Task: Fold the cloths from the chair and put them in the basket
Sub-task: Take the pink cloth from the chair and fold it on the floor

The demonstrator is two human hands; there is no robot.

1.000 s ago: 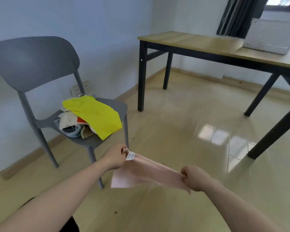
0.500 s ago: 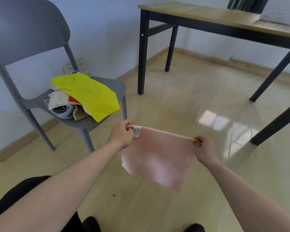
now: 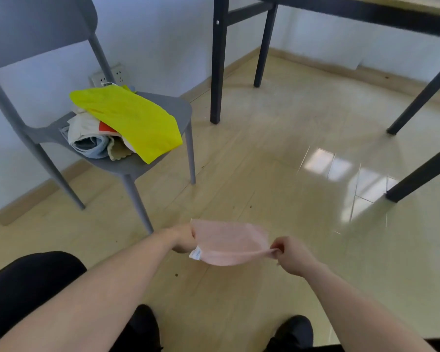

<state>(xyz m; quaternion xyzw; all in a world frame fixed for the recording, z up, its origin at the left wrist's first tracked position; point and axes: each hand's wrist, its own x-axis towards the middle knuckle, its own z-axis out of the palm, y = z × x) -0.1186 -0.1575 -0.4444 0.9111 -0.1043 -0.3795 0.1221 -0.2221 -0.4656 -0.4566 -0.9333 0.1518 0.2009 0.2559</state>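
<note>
Glossy beige floor [image 3: 277, 153] fills the frame. At lower centre the left hand [image 3: 182, 238] and right hand [image 3: 290, 254] each pinch an end of a pink cloth [image 3: 229, 243] stretched between them. Farther, upper left, a grey chair [image 3: 148, 163] carries heaped cloths topped by a yellow cloth [image 3: 135, 120]. Black table legs [image 3: 217, 59] stand beyond.

Pink cloth [image 3: 228, 243] now swung up — flat; lower.
</note>
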